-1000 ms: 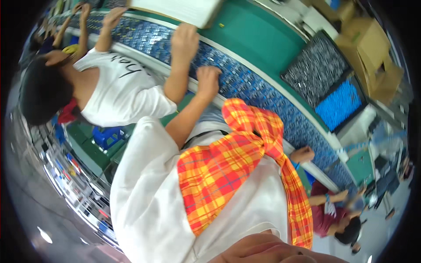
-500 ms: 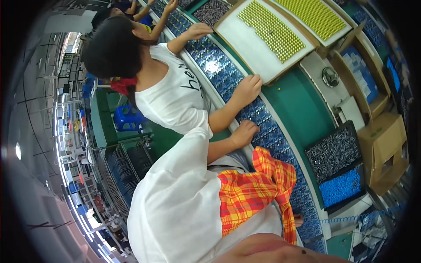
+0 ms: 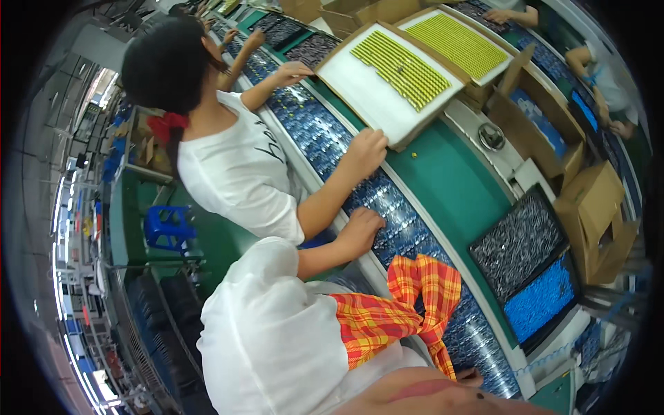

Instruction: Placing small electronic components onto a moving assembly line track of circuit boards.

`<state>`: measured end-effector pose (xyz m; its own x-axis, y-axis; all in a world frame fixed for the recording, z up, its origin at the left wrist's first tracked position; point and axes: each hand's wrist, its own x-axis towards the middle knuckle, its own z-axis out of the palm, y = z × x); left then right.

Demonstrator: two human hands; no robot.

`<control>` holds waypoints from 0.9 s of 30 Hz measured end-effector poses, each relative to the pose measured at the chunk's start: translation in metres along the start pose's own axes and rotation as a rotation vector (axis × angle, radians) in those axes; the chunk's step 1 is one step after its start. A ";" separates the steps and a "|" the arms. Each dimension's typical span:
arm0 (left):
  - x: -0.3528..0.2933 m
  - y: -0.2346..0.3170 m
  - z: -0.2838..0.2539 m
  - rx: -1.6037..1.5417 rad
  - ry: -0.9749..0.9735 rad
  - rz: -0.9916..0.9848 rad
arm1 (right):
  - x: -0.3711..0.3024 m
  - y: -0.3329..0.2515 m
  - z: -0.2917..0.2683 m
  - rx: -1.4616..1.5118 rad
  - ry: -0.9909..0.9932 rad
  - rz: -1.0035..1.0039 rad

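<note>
My left hand point(image 3: 360, 232) comes out of a white sleeve and rests with bent fingers on a long belt of blue trays point(image 3: 408, 228) filled with small metal parts. I cannot tell whether it pinches a part. An orange and yellow plaid cloth point(image 3: 394, 311) hangs over my front, its ends lying on the belt. My right hand is out of sight. Next to me a person in a white T-shirt point(image 3: 242, 173) has one hand point(image 3: 366, 152) at the corner of a white tray point(image 3: 360, 83) of yellow pieces, the other hand point(image 3: 292, 69) farther up the belt.
Beyond the belt runs a green table top point(image 3: 449, 180) with a second tray of yellow pieces point(image 3: 460, 41), cardboard boxes point(image 3: 595, 207), a black tray of parts point(image 3: 519, 242) and a blue one point(image 3: 543, 301). More people's arms work at the far right point(image 3: 602, 76). A blue stool point(image 3: 166, 228) stands on the floor at left.
The view has swung and drawn nearer, so the trays and boxes now show. My left hand stays on the belt. The neighbour's hand remains at the white tray's corner.
</note>
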<state>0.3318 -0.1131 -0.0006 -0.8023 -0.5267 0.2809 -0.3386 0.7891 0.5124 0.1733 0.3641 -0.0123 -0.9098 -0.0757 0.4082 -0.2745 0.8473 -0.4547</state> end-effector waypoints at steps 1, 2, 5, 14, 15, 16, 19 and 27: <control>-0.007 0.001 -0.003 0.011 0.034 -0.013 | 0.000 0.009 0.007 0.007 0.002 -0.011; -0.011 0.000 -0.006 0.001 0.034 -0.001 | -0.001 0.021 0.011 0.011 0.005 -0.020; -0.008 -0.002 -0.011 0.038 0.245 0.117 | 0.004 0.034 0.010 0.022 -0.049 -0.015; 0.011 -0.014 -0.014 0.050 0.406 0.242 | 0.001 -0.006 0.013 0.316 0.205 0.054; 0.010 -0.020 -0.013 -0.048 0.386 0.126 | 0.002 -0.010 0.010 0.340 0.204 0.077; 0.012 -0.025 -0.014 -0.138 0.367 0.009 | 0.004 -0.016 0.010 0.372 0.205 0.097; 0.003 -0.030 -0.013 -0.297 0.383 0.030 | 0.002 -0.018 0.014 0.643 0.249 0.098; -0.102 0.122 0.021 -0.931 -0.702 0.346 | 0.028 -0.043 0.007 0.695 -0.019 0.096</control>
<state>0.3619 0.0431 0.0164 -0.9698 0.1798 0.1651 0.1965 0.1737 0.9650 0.1577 0.3218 0.0125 -0.9437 -0.0321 0.3293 -0.3220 0.3185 -0.8916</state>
